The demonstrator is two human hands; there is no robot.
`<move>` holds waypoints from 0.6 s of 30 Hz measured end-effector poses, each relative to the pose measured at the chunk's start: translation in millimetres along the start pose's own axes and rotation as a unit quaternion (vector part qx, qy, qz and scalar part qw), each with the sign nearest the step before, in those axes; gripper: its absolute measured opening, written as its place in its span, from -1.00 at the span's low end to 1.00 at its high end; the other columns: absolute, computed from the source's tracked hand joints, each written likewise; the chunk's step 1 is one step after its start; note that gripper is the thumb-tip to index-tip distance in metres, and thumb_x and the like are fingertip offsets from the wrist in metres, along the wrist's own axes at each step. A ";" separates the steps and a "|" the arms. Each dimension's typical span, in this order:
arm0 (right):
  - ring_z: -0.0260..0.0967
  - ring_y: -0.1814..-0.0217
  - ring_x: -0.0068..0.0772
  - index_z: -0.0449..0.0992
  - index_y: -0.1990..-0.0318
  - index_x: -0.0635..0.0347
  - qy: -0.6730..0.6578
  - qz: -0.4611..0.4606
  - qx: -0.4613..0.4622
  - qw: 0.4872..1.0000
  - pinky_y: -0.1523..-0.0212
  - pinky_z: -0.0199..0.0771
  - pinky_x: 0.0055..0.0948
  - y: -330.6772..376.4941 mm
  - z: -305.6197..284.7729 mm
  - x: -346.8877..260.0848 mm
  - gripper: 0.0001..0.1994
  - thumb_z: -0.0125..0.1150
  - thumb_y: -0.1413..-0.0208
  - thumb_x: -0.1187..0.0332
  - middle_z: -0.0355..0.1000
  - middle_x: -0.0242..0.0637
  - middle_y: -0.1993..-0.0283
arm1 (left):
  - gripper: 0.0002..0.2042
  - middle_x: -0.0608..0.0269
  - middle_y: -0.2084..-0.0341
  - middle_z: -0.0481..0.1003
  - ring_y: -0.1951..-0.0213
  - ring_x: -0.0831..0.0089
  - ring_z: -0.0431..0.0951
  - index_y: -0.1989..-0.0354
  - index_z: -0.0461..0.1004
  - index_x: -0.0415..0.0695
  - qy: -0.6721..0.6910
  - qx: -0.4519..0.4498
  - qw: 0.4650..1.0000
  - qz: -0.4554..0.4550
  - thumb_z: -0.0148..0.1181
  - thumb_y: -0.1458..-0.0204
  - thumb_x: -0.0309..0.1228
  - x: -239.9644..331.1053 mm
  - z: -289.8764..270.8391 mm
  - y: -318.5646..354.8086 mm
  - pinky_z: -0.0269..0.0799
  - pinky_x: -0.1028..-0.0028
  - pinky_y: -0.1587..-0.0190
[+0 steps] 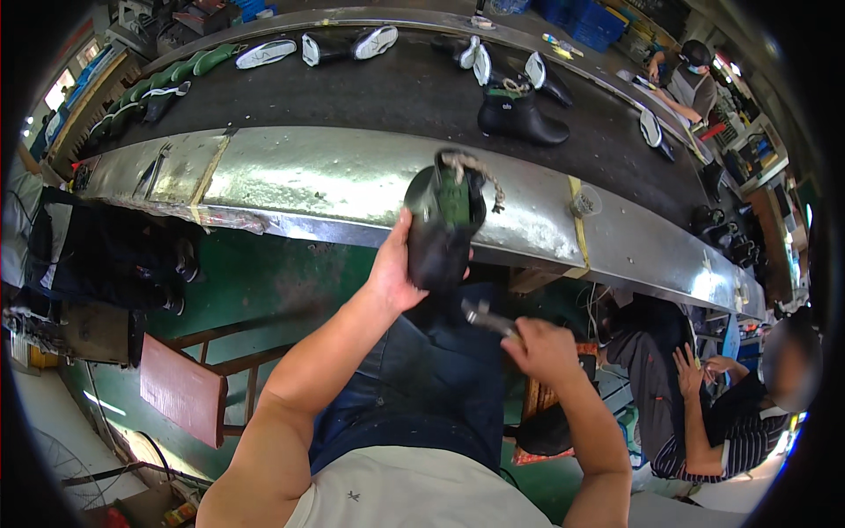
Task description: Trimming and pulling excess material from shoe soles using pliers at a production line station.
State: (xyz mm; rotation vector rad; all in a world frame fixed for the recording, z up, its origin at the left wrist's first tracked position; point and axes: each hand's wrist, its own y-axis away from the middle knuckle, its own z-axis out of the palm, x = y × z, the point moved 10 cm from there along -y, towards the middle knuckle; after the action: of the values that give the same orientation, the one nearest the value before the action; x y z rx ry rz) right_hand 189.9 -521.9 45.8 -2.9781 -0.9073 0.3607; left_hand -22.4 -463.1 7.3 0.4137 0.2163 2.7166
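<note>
A dark worktop point(352, 97) with a shiny metal ledge point(290, 176) stands above green floor point(238, 273); an upright boot point(521, 121) on it bears a small pale mark. Near the ledge, the left hand point(392, 279) grips a black ankle boot point(437, 251), the right hand point(546, 350) a metal hand tool point(489, 320).

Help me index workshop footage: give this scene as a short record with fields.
Left hand: holds a black boot with green inside and a cord at its opening
Right hand: grips a metallic tool, apart from the boot; exact kind unclear from blur
Work surface: dark, bearing footwear, including another black boot with a cord
Near edge: shiny metal ledge with a clear cup toward the right
Floor: green, with a pinkish seat at left
Other people: one seated at right, one beyond the surface
</note>
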 end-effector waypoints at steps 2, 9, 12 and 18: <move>0.57 0.28 -0.04 0.53 0.21 0.15 0.040 -0.066 -0.176 0.981 0.30 0.56 -0.06 20.4 49.3 -18.8 -0.57 0.19 -0.21 -0.09 0.55 -0.16 0.33 | -0.25 -0.13 -0.20 0.43 -0.15 -0.04 0.52 -0.38 0.26 -0.17 -0.007 0.018 1.000 -0.012 -0.34 -0.35 0.25 -7.9 -11.3 13.7 0.48 -0.06 -0.17; 0.39 -0.25 0.09 0.47 -0.20 0.19 -0.145 -0.125 -0.079 0.978 -0.25 0.43 -0.10 94.7 121.0 -54.2 -0.57 0.19 -0.24 0.20 0.46 0.05 -0.14 | -0.36 0.10 -0.26 0.39 -0.24 0.31 0.45 -0.43 0.13 -0.18 -0.231 0.048 0.972 0.003 -0.09 -0.39 0.05 -71.3 -49.2 115.8 0.39 0.25 -0.30; 0.15 -0.51 -0.10 0.18 -0.44 0.21 -0.481 0.017 0.130 0.867 -0.52 0.08 -0.19 52.9 59.5 -47.4 -0.38 0.14 -0.27 0.22 0.22 -0.06 -0.44 | -0.34 0.02 -0.33 0.30 -0.33 0.31 0.34 -0.46 0.05 -0.24 -0.251 0.057 0.964 -0.072 -0.11 -0.41 0.03 -113.9 -79.0 139.9 0.27 0.30 -0.36; 0.43 -0.23 -0.37 0.40 -0.30 0.14 -0.834 0.265 0.079 0.477 -0.30 0.39 -0.33 44.8 249.9 -2.1 -0.43 -0.11 -0.43 -0.12 0.46 -0.26 -0.22 | -0.32 -0.03 -0.49 0.03 -0.50 0.23 0.04 -0.52 -0.04 -0.22 -0.466 0.205 0.854 0.107 -0.23 -0.43 0.04 -124.1 -142.0 106.9 -0.03 0.30 -0.50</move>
State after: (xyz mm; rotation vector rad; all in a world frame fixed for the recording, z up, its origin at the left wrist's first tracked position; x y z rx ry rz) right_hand 157.7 -575.2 -200.4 -1.5633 0.4311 3.1395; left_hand 5.4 -622.8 -136.6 1.8824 0.4786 2.2993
